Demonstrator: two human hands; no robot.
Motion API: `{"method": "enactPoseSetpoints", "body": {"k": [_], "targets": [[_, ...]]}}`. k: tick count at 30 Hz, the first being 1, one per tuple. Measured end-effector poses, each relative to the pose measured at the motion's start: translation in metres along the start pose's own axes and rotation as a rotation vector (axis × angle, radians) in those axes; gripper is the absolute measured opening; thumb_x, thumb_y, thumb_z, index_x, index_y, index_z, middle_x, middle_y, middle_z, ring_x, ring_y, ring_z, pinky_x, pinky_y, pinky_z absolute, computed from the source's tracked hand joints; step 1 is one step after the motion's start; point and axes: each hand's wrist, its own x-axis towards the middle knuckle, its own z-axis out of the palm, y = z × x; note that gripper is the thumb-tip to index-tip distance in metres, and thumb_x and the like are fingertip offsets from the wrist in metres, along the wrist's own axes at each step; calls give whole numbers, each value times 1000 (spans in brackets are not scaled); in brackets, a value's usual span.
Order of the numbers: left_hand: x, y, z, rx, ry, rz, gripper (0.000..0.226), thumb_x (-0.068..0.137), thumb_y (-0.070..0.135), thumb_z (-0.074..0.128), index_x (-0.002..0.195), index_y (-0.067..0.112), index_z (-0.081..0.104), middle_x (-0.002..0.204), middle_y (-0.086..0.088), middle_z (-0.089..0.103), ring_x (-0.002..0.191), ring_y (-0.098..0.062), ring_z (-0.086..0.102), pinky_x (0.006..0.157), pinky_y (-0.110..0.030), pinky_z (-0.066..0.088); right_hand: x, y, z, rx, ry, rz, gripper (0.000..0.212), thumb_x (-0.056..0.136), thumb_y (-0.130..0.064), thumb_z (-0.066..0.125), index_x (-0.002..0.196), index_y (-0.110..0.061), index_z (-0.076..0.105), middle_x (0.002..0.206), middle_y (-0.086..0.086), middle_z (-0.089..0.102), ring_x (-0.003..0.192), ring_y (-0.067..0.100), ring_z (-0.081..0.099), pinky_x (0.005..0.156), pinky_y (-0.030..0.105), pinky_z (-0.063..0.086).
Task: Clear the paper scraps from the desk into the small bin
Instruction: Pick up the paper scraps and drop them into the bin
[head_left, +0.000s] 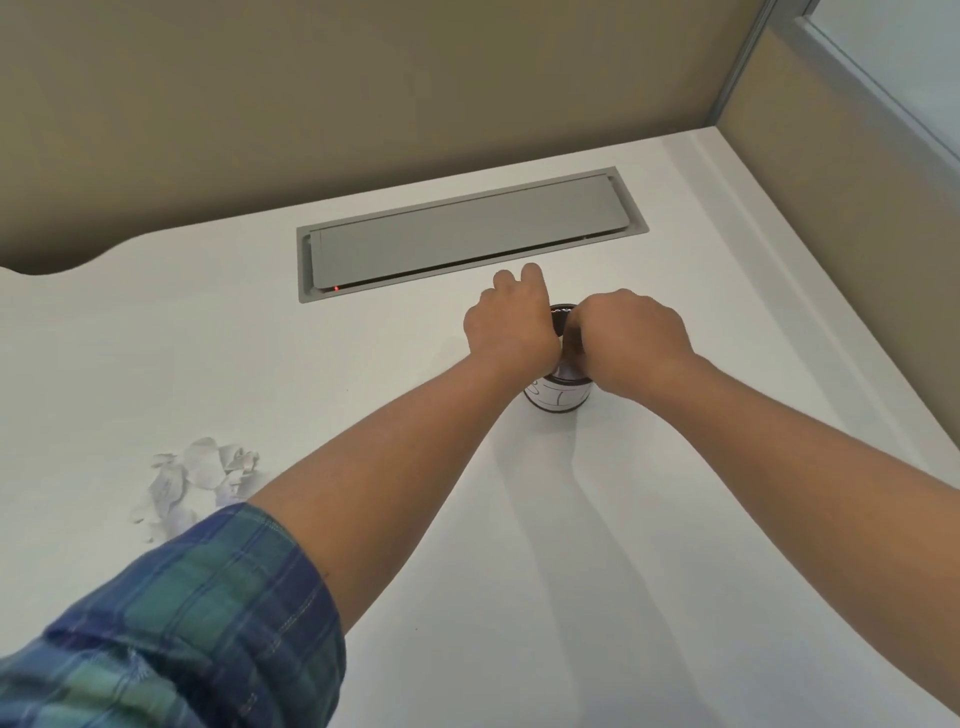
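Note:
The small bin (558, 396), a dark round tub with a white label, stands on the white desk (519, 571) in front of the grey hatch. My left hand (511, 327) is curled over its left rim, fingers bent; what it holds is hidden. Pressed against the left hand, my right hand (628, 340) points bunched fingers down into the bin's mouth. A bit of white paper (567, 372) shows just under them. A pile of crumpled white paper scraps (195, 475) lies on the desk at the left, well away from both hands and partly behind my left sleeve.
A grey cable hatch (467, 234) with a small red light is set flush into the desk behind the bin. Beige partition walls (363, 93) close the back and right sides. The desk's back edge curves in at the far left.

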Motion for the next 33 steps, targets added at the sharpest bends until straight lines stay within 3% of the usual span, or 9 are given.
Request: {"method": "enactPoseSetpoints", "body": {"k": [6, 9, 14, 20, 24, 28, 33], "targets": [[7, 4, 6, 24, -38, -98, 51, 78, 17, 67, 122, 14, 43, 121, -10, 49, 107, -28, 54, 74, -34, 37, 9, -12, 6, -158, 69, -7, 9, 74, -24, 69, 76, -21, 60, 59, -3, 42, 63, 26, 51, 55, 26, 35], [5, 2, 5, -22, -23, -110, 44, 79, 15, 62, 119, 14, 44, 117, -9, 50, 102, -27, 53, 72, -34, 37, 10, -18, 9, -215, 82, 3, 19, 74, -20, 66, 66, -21, 49, 58, -4, 41, 60, 25, 48, 50, 23, 28], [-5, -7, 4, -215, 9, -78, 38, 74, 11, 62, 108, 15, 46, 103, -3, 56, 83, -24, 55, 59, -32, 37, 7, -16, 7, -176, 94, 12, 12, 76, -26, 68, 82, -19, 62, 63, -2, 45, 65, 28, 51, 58, 28, 36], [-38, -37, 3, -519, 135, -98, 33, 82, 30, 67, 111, 26, 53, 99, 9, 61, 85, -15, 58, 69, -29, 45, -7, -10, -10, 127, 28, 69, 15, 75, -34, 70, 86, -23, 69, 86, 1, 66, 80, 29, 62, 68, 31, 50], [-88, -79, 6, -679, 241, -164, 24, 83, 34, 70, 102, 27, 58, 89, 12, 63, 72, -12, 59, 71, -30, 50, -24, -4, -9, 357, 206, 145, 6, 76, -21, 62, 78, -27, 63, 78, -10, 66, 78, 22, 62, 63, 30, 49], [-153, -129, 23, -743, 250, -332, 22, 82, 32, 72, 99, 28, 59, 86, 12, 65, 60, -2, 58, 68, -29, 52, -57, -23, 3, 615, 312, 103, 7, 84, -20, 62, 84, -27, 62, 77, -13, 65, 73, 14, 62, 65, 30, 51], [-215, -183, 39, -751, 289, -516, 21, 83, 28, 73, 100, 27, 60, 86, 9, 66, 63, 1, 59, 70, -31, 54, -96, -74, 42, 708, 227, -32, 9, 84, -19, 66, 82, -27, 63, 75, -16, 64, 64, -1, 57, 63, 21, 45]]}}
